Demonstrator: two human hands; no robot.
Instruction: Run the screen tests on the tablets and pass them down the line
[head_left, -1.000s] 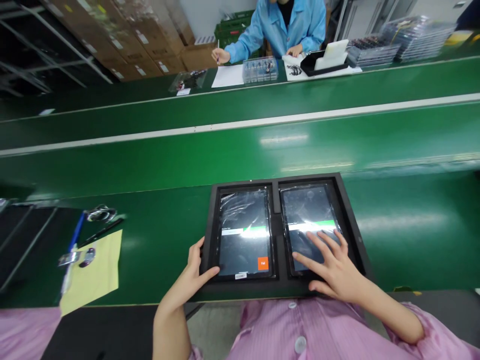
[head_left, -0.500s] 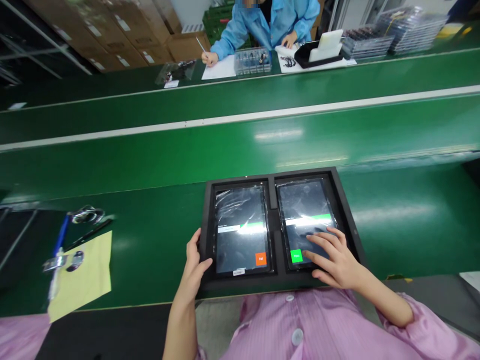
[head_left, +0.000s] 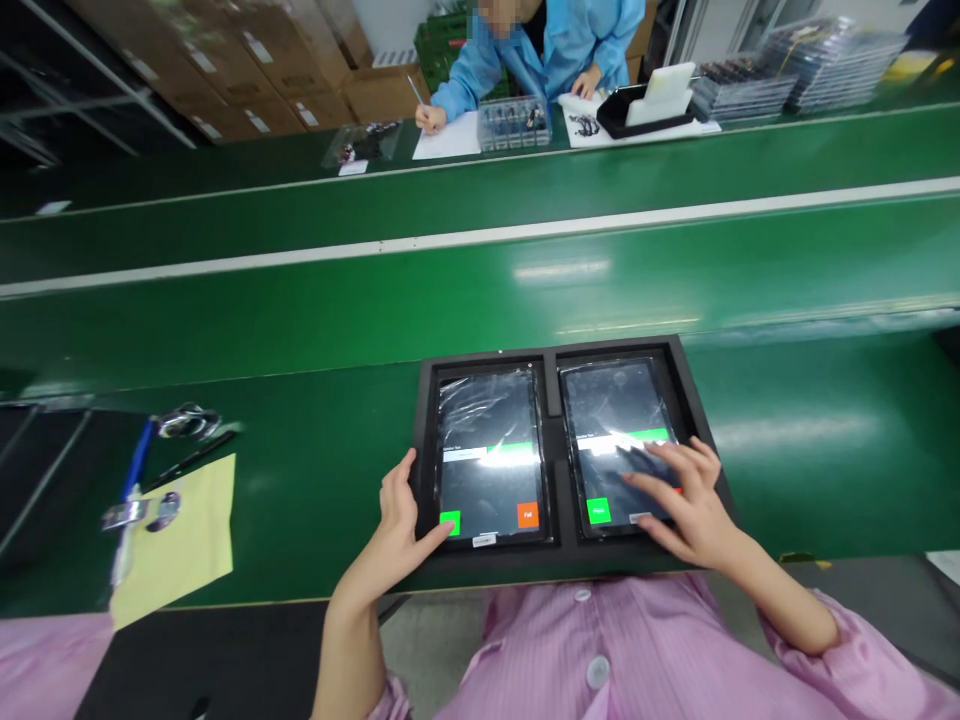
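Two tablets lie side by side in a black foam tray (head_left: 554, 480) at the bench's near edge. On the left tablet (head_left: 487, 410) there is clear film, a green button at lower left and an orange "Fail" button. My left hand (head_left: 397, 525) is open at the tray's left side, its thumb over the green button. The right tablet (head_left: 611, 400) shows a green button at lower left; its orange button is mostly covered. Over that screen's lower right hovers or rests my right hand (head_left: 690, 510), fingers spread, holding nothing; contact I cannot tell.
Left on the green bench (head_left: 322, 450) lie a yellow paper (head_left: 187, 540), a black pen (head_left: 191, 460) and a coiled cable (head_left: 187, 421). Across the conveyor, a person in a blue coat (head_left: 517, 60) writes beside a clear compartment box (head_left: 514, 125) and stacked trays (head_left: 847, 65).
My left thumb has moved right, onto the left tablet's lower corner, where a green button now shows. My right hand has shifted right, away from the right tablet's green button.
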